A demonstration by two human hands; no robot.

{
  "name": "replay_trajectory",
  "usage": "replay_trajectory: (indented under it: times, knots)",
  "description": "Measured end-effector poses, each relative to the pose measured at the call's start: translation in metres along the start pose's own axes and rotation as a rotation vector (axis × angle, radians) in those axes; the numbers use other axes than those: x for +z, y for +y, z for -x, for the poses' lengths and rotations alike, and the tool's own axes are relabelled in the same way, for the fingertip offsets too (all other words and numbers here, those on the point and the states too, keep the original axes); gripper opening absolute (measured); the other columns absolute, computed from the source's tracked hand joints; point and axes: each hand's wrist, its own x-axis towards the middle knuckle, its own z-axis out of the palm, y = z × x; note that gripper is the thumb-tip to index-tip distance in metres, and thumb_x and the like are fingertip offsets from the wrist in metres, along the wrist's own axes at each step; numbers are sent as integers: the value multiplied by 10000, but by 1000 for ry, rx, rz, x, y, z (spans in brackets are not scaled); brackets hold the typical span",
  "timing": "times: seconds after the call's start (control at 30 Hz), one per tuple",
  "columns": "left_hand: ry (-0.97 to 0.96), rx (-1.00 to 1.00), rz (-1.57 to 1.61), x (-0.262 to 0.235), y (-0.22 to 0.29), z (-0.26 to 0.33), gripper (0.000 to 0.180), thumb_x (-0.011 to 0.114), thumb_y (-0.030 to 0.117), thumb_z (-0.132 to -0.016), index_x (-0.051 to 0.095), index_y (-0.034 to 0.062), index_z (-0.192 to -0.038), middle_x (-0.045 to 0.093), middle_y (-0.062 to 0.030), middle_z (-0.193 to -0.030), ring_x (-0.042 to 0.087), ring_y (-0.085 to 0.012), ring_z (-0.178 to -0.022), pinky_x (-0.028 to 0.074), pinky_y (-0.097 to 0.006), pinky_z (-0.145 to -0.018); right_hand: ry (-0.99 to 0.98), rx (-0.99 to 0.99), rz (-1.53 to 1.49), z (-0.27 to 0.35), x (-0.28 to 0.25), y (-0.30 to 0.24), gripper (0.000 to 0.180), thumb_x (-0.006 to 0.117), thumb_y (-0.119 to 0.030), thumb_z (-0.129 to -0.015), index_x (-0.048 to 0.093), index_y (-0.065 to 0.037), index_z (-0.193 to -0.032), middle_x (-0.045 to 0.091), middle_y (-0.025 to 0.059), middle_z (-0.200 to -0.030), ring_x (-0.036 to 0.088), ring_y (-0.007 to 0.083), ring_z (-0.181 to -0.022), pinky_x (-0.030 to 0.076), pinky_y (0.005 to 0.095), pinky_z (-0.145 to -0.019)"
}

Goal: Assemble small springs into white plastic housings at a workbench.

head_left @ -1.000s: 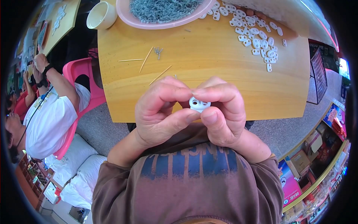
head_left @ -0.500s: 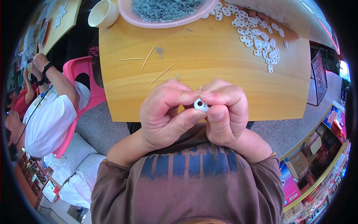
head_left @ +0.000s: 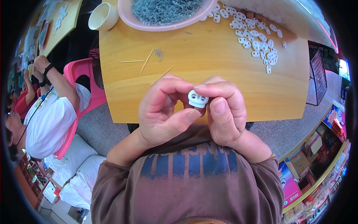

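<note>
Between my two hands, just beyond my chest, is a small white plastic two-hole cord lock (head_left: pixel 198 99). Its holes face up, and a bit of grey metal shows at its middle. My left hand (head_left: pixel 162 108) grips it from the left with bent fingers; the left thumb tip lies near its lower edge. My right hand (head_left: pixel 227 110) pinches it from the right, its index fingertip on the top edge and the thumb held beside it. The fingers under the piece are mostly hidden.
A pink basin (head_left: pixel 160 27) of small metal springs stands at the far edge, beside a cream cup (head_left: pixel 103 16). Loose white pieces (head_left: pixel 257 44) spread at far right. Toothpicks (head_left: pixel 147 61) and a few springs (head_left: pixel 159 53) lie left of centre. A person (head_left: pixel 56 112) sits at left.
The cord lock has tipped and risen slightly, so both holes and its rounded front now show. My left thumb has drawn away from its face, and the right thumb has shifted up.
</note>
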Motion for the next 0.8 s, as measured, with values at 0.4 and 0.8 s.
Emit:
replay_trajectory:
  times: [0.4,0.8]
  knots:
    - [80,-88,38,4,7,2,409,599,-48,-717,425,-16,-1086,493,-77,-941,523,-137,-806,428,-255,-727,-18,200,89,1,1,-14,315,338,-194,-901,458,32,-1083,515,108,-956,492,149,-858,401,285,-764]
    - [96,130,-397,-3,12,-13,396,665,0,-658,499,-1,-1018,508,-62,-849,498,-132,-722,402,-237,-658,-77,161,186,-7,0,-22,346,363,-171,-893,428,60,-1142,512,135,-1041,506,161,-916,399,281,-804]
